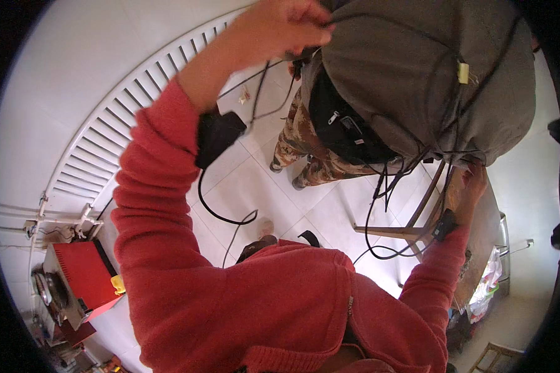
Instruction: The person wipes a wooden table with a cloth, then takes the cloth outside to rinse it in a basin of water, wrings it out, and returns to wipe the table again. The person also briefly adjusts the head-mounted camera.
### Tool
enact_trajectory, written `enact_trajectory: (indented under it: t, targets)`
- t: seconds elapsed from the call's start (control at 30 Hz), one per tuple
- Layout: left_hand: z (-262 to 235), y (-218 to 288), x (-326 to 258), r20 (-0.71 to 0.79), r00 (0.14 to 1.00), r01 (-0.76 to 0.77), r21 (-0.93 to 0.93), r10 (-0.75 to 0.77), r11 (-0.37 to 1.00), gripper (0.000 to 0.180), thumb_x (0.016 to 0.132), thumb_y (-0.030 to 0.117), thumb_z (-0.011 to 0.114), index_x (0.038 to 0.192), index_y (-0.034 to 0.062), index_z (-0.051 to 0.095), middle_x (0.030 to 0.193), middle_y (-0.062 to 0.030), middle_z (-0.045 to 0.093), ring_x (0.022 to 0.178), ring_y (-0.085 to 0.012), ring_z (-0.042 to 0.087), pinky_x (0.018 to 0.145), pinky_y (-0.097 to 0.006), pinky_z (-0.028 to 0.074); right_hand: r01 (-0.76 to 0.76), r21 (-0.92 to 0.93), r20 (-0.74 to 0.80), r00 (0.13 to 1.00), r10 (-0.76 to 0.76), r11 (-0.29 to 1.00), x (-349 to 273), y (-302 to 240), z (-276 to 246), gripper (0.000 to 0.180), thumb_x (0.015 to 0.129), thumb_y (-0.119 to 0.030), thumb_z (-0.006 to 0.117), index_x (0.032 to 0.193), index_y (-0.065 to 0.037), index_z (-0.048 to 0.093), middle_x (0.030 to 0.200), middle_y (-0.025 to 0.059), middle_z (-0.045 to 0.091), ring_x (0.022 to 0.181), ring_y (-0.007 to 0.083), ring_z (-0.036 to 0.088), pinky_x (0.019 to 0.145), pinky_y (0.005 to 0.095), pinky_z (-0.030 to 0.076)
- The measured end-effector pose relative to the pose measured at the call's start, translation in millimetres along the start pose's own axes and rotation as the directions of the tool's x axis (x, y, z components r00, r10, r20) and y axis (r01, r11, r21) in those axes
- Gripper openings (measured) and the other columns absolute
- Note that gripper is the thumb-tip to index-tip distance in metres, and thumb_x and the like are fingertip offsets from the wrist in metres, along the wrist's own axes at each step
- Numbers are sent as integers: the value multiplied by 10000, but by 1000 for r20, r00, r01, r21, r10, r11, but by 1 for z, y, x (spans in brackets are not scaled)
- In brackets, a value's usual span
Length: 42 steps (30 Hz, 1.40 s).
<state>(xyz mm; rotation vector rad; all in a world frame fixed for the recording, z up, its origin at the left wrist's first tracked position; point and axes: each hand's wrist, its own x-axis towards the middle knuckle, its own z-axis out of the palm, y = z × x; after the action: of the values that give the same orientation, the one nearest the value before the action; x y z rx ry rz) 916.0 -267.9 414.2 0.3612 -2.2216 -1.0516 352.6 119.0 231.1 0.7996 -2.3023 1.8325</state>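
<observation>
Left hand (280,28) grasps black cable (264,81) beside grey-jacketed person (417,68)

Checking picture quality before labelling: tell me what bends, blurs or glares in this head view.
Head view: radiator slats bow strongly toward the dark round rim; left hand slightly soft, right hand dim beside the grey garment; white floor tiles bright, no harsh glare.
</observation>
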Motion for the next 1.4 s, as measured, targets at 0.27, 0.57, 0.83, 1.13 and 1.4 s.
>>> enact_trajectory:
  t: [0.27,0.57,0.83,1.13,1.4]
  targets:
    - [-48,64,10,57,998,11,53,-14,999,290,902,136,648,1151,-11,619,871,-32,654,725,-91,585,677,-225,491,-200,97,7,980,201,975,-2,-1,-2,280,987,-289,541,1155,-83,628,926,65,708,511,78,504,440,201,374]
    - [5,12,21,210,965,179,-76,-160,981,296,905,111,648,1174,-5,599,897,-4,629,767,-76,562,719,-229,474,-115,167,-86,988,130,979,-39,16,25,219,989,-263,554,1013,-58,630,748,33,625,513,129,512,447,272,386]
    - [89,11,40,45,999,-27,-39,29,999,520,815,121,758,1276,6,546,917,-11,558,813,-100,542,771,-242,474,-3,-363,52,998,23,932,-81,-48,40,228,906,-211,631,1034,-26,671,846,118,704,729,204,662,695,336,514]
    - [132,47,58,-175,973,-91,320,153,943,580,803,269,812,1267,16,574,1055,-120,658,962,-203,627,872,-313,489,30,-250,66,998,-14,968,-83,-50,-1,201,921,-160,597,1014,6,661,813,113,688,743,196,657,687,334,511]
    - [142,59,62,-230,969,-21,299,93,954,515,830,277,792,1236,17,612,1015,-85,680,948,-170,627,888,-300,473,97,-124,-341,930,-134,988,-103,-58,-38,183,925,-137,583,1034,-26,678,805,75,692,647,126,622,609,277,498]
